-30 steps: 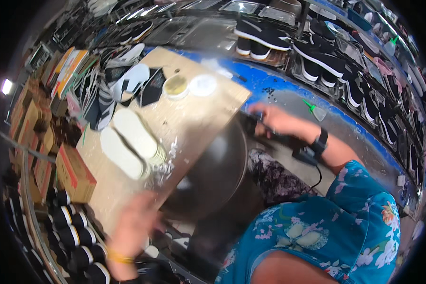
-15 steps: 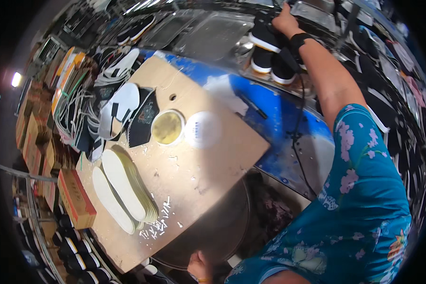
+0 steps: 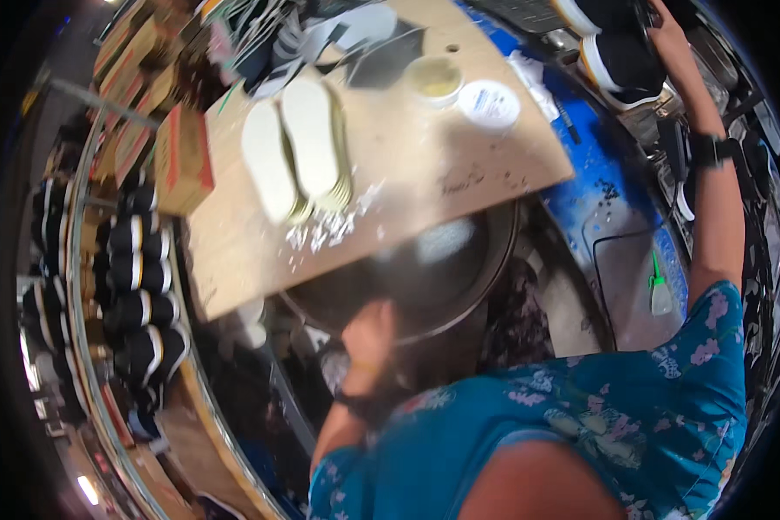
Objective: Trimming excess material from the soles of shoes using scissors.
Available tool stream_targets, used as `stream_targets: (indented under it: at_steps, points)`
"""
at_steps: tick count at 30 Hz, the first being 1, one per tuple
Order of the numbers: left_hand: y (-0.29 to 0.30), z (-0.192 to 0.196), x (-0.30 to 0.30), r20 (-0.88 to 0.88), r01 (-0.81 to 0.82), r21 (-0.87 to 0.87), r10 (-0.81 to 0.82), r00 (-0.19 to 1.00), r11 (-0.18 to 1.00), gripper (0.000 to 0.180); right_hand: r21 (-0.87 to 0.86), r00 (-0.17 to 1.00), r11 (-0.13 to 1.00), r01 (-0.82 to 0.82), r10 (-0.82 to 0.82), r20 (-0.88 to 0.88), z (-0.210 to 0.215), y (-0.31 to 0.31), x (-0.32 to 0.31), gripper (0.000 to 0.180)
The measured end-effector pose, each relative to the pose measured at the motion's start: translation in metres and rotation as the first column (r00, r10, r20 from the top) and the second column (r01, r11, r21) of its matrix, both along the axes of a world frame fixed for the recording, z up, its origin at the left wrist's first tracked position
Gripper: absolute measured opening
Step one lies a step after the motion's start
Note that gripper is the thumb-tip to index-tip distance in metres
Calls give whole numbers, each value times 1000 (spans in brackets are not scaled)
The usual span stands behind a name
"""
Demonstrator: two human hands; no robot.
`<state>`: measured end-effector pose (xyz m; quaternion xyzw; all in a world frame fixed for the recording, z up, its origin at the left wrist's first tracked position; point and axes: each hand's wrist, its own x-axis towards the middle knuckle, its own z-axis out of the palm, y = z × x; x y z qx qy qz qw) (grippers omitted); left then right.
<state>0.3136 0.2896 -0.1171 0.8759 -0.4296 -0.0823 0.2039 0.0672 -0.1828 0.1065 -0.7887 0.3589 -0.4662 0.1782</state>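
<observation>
At the upper right, my right hand (image 3: pixel 667 42) is closed at the edge of a pair of black shoes (image 3: pixel 620 74) with white soles and a tan stripe; its fingertips are partly hidden there. My left hand (image 3: pixel 370 334) hangs low in front of the board, smeared by motion, so its fingers cannot be made out. On the wooden board (image 3: pixel 407 169) lie two stacks of cream insoles (image 3: pixel 310 139) beside white scraps (image 3: pixel 329 227). Farther back are an open tub of yellowish paste (image 3: pixel 435 82) and its white lid (image 3: pixel 489 105).
Shoe uppers (image 3: pixel 347 30) and cords lie at the board's back left. A red-brown carton (image 3: pixel 185 160) stands at its left edge, above racked black shoes (image 3: pixel 143 273). Under the board sits a round dark tub (image 3: pixel 442 260). A green-capped bottle (image 3: pixel 659 295) lies on the blue surface (image 3: pixel 611 186).
My view has swung left and down. My right hand and the black shoes have come nearer and look larger. My left hand has risen toward the board's front edge.
</observation>
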Motion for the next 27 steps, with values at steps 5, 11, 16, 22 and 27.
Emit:
stream_targets:
  at_steps: [5, 11, 16, 22, 27]
  points:
    - [27, 17, 20, -931, -352, -219, -87, 355, 910, 47, -164, 831, 832, -531, 472, -294, -15, 241, 87, 62]
    - [69, 75, -2, -898, -587, -422, -410, 163, 691, 56, 363, 267, 436, -824, 863, -430, -92, 402, 129, 60]
    - [81, -8, 38, -478, -386, -531, 110, 872, 754, 59, 354, 333, 463, -813, 867, -371, -148, 422, 147, 54]
    - [82, 72, 35, -242, -194, -334, 115, 964, 922, 34, 534, 741, 621, -575, 671, 17, -120, 400, 101, 51]
    - [23, 71, 10, 12, 26, 162, -28, 1000, 986, 47, 888, 832, 260, -380, 516, 205, -131, 366, 57, 45]
